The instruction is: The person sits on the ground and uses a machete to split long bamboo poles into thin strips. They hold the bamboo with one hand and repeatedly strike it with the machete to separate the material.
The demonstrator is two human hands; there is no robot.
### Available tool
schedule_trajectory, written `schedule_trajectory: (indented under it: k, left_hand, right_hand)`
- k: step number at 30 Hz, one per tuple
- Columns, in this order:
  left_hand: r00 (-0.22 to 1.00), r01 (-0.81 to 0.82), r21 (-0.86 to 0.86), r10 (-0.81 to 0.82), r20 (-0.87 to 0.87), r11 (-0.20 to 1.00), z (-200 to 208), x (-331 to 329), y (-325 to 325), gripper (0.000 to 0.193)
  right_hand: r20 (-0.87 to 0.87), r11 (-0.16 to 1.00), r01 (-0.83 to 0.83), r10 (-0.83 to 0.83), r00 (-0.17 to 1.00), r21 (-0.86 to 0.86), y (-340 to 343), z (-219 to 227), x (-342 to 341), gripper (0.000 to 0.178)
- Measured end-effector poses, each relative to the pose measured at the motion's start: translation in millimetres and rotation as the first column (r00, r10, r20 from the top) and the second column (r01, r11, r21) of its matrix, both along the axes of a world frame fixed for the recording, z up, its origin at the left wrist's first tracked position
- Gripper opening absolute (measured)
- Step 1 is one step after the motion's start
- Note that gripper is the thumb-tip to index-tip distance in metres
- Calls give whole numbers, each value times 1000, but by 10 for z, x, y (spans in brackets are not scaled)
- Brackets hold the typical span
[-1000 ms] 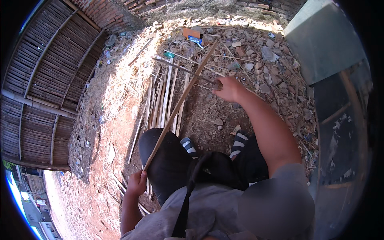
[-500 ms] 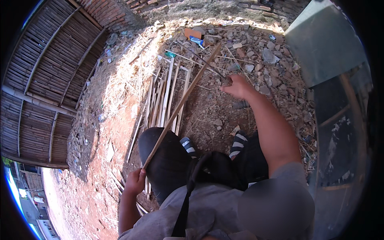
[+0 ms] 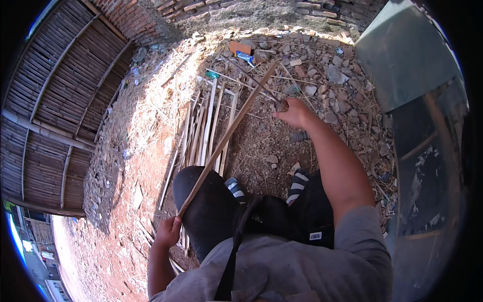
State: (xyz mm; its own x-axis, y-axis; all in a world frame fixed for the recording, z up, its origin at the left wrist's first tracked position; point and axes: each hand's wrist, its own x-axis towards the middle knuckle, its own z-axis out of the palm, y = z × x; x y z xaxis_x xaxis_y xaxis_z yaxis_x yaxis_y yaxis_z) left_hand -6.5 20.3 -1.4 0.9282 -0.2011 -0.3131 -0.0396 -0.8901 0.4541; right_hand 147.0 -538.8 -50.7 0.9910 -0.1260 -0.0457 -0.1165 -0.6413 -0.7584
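A long bamboo strip [image 3: 226, 138] slants from my left hand [image 3: 168, 231] up over my left thigh, its far end out ahead of me. The fingers of that hand are closed around its near end. My right hand [image 3: 293, 113] grips the stubby handle of a long, thin, dark-bladed knife [image 3: 263, 87]. Its blade points away to the far left and crosses the strip near the strip's far end. Whether blade and strip touch, I cannot tell. Under the strip, several pale bamboo and wood strips [image 3: 208, 126] lie in a bundle on the ground.
Rubble and stones [image 3: 347, 95] cover the ground ahead and to the right. A brick wall [image 3: 211, 15] closes the far side. At left stands a woven bamboo panel [image 3: 50, 65]; at right leans a grey-green sheet [image 3: 407, 55]. A blue wrapper [image 3: 245, 57] lies far ahead.
The view has tilted slightly, so the scene sits a little lower. My right hand and the knife have shifted slightly left. Both grips are the same.
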Motion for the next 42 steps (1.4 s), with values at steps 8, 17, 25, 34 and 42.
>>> schedule_trajectory:
  k: [8,17,25,34,42]
  left_hand:
    - [999,-7,-55,5,-36,998,1,-16,29,58]
    - [999,-26,12,26,-27,1000,-46,-11,-11,55]
    - [996,-48,-46,44,-81,998,53,-39,-7,58]
    - [990,-85,-105,71,-125,991,-83,0,45,58]
    - [999,-12,-78,8,-47,997,-12,-48,3,59]
  right_hand:
    - [-160,766,-480,458,874,-428,697,681,-291,32]
    - [-7,992,-42,41,999,-118,189,323,-107,35]
    - [10,769,-435,497,868,-469,704,611,-282,21]
    - [18,997,-31,33,999,-68,306,180,-54,33]
    - [13,815,-372,422,907,-445,678,628,-240,34]
